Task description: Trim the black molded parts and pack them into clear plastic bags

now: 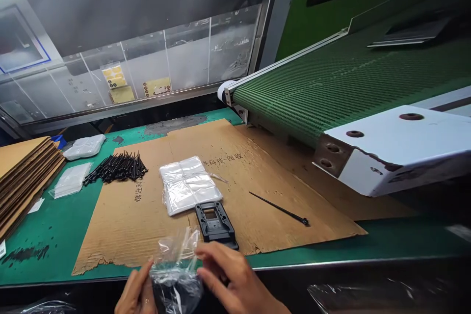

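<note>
While my left hand [137, 290] pinches the clear bag [176, 279] at its nine o'clock side, my right hand [237, 277] is at three o'clock, finger and thumb a little apart; I can't tell if they grip it. The bag is at six o'clock in my view, and I can't tell what is in it. The black plastic part [216, 228] lies at one o'clock from it. I think soft, even pulls work best, so the thin bag doesn't rip.
</note>
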The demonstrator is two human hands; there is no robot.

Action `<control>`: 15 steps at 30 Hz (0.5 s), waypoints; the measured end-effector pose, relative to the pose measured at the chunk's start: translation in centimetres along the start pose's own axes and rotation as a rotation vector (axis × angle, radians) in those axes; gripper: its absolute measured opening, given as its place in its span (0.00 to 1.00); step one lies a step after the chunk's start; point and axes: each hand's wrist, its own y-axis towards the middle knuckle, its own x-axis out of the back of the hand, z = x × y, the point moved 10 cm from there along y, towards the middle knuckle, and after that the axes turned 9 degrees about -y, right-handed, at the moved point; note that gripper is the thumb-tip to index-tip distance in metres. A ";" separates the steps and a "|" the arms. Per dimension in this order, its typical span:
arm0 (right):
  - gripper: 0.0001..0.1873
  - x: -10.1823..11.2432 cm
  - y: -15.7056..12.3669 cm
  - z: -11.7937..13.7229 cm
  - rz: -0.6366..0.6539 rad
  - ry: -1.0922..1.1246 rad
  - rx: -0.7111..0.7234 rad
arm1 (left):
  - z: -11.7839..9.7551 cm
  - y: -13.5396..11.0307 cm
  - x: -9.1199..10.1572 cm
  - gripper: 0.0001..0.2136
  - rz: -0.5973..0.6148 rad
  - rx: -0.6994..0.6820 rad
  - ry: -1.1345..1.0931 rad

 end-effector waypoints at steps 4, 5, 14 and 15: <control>0.26 2.2 -1.4 -8.8 -0.161 -0.339 -0.489 | 5.4 1.7 2.8 0.10 -0.175 0.317 0.076; 0.27 2.0 -1.7 -10.4 -0.140 -0.344 -0.567 | 6.4 1.9 2.7 0.11 -0.155 0.372 0.079; 0.19 -2.5 -4.3 -12.3 -0.097 0.767 -0.883 | 7.2 1.3 -0.7 0.13 0.146 0.597 0.007; 0.17 -3.7 -4.8 -11.3 -0.077 1.046 -0.915 | 7.4 1.3 -0.5 0.14 0.133 0.639 0.025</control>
